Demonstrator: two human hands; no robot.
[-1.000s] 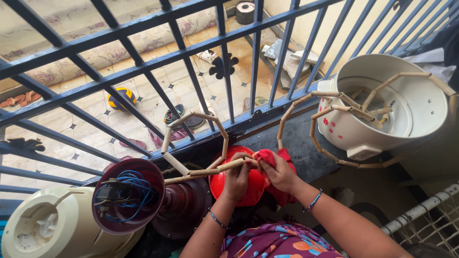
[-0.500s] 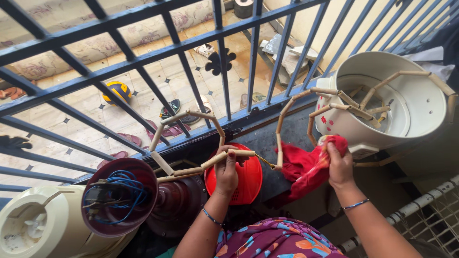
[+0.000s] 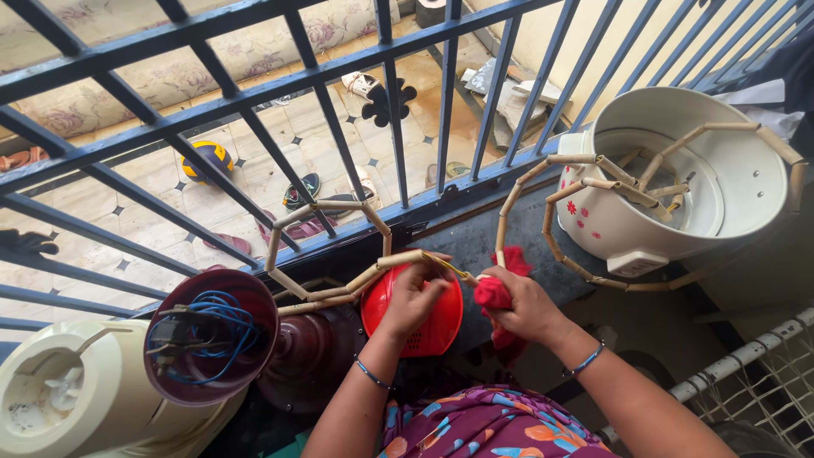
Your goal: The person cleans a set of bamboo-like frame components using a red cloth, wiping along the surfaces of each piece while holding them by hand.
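- Head view, hands: your left hand (image 3: 415, 293) lies over the red plastic bowl (image 3: 424, 326), fingers curled and closed on the near end of the beaded cord (image 3: 339, 288), a string of tan tube segments.
- Your right hand (image 3: 526, 305) is just beside the left, fingers closed around a bunched red cloth (image 3: 496, 293). Part of the cloth sticks up above the fist and part hangs below it. Whether this hand also pinches the cord cannot be told.
- A thin yellow strand (image 3: 458, 270) bridges the small gap between both hands.
- Head view, cord: from your left hand the cord runs left in a loop that rises against the blue metal railing (image 3: 390, 110). A second stretch climbs from your right hand and arcs over the white cooker housing (image 3: 670, 195), with several segments lying inside its open top.
- Head view, ledge: the red plastic bowl sits at the near edge of the dark ledge (image 3: 475, 237), about the middle. The white cooker housing stands at the right end of the ledge.
- At the left end a maroon appliance base (image 3: 212, 335) lies open side up with blue wires (image 3: 208, 326) showing inside. A cream appliance body (image 3: 59, 407) rests in the near left corner, touching it.
- Beyond the railing a tiled floor (image 3: 254, 170) lies far below with sandals and a ball (image 3: 208, 157) on it.
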